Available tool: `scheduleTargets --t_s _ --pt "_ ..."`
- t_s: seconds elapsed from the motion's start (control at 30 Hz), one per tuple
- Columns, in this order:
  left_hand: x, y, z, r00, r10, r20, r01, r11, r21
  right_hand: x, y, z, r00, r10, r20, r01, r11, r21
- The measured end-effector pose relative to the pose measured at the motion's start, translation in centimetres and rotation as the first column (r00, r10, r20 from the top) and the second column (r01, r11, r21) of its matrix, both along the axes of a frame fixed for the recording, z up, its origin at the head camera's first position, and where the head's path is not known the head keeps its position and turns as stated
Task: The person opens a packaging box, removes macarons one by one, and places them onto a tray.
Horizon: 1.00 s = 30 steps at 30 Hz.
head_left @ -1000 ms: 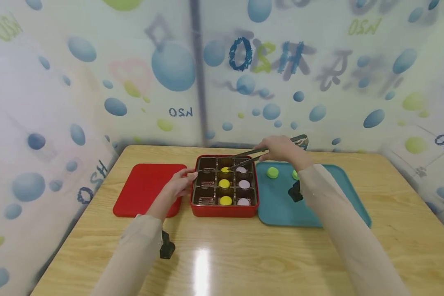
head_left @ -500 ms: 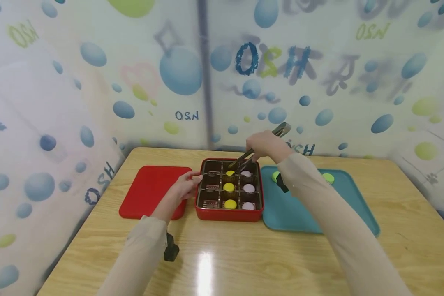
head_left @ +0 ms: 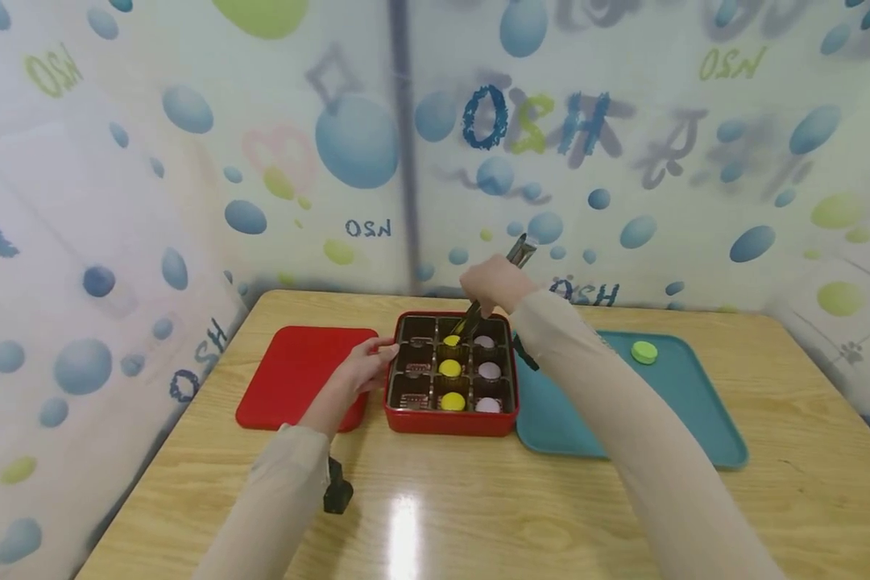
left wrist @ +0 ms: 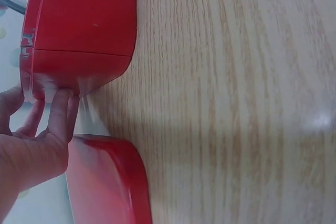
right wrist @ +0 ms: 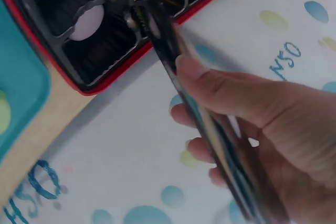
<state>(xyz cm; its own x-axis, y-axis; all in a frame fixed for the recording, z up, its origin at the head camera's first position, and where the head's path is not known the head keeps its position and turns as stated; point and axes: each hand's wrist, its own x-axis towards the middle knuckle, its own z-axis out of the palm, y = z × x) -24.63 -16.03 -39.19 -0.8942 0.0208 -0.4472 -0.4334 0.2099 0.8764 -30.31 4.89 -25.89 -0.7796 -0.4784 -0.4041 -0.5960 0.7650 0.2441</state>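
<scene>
On my feed from the head camera I see a pale, wood-grained table (head_left: 522, 507), with a streak of glare (head_left: 403, 528) towards six o'clock. Around the table's middle I count three things lying on it: a red box (head_left: 452, 423) at twelve, a flat red panel (head_left: 297, 377) at ten, and a teal tray (head_left: 685, 403) at two, just beside the box.

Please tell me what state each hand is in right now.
Left hand: open, fingertips touching the side of the red box.
Right hand: closed, holding the tongs.
</scene>
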Motion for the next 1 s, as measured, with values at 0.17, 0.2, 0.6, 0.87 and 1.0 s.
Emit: scheduleTargets --t_s 0.17,0.2,0.6,0.87,1.0 --pt "0.0 -0.1 0.0 1.000 0.002 -0.001 -0.002 1.000 -0.001 -0.2 1.2 -0.7 0.998 0.046 -0.030 -0.047 0.998 -0.052" --pt "0.1 -0.1 0.1 1.000 0.003 0.000 -0.003 1.000 0.001 -0.2 1.6 -0.9 0.998 0.059 -0.036 -0.062 0.996 -0.064" --pt "-0.1 0.1 0.2 1.000 0.000 0.027 0.000 1.000 -0.001 0.6 5.8 -0.7 0.989 0.061 -0.131 -0.100 0.944 -0.315" --pt "-0.2 0.0 0.3 0.999 0.001 0.032 -0.001 1.000 -0.008 2.0 8.3 -0.2 0.991 -0.003 -0.131 -0.047 0.927 -0.372" --pt "-0.2 0.0 0.1 0.999 -0.003 0.040 0.003 1.000 -0.009 2.6 9.6 -0.1 0.990 -0.022 -0.137 -0.032 0.924 -0.380"
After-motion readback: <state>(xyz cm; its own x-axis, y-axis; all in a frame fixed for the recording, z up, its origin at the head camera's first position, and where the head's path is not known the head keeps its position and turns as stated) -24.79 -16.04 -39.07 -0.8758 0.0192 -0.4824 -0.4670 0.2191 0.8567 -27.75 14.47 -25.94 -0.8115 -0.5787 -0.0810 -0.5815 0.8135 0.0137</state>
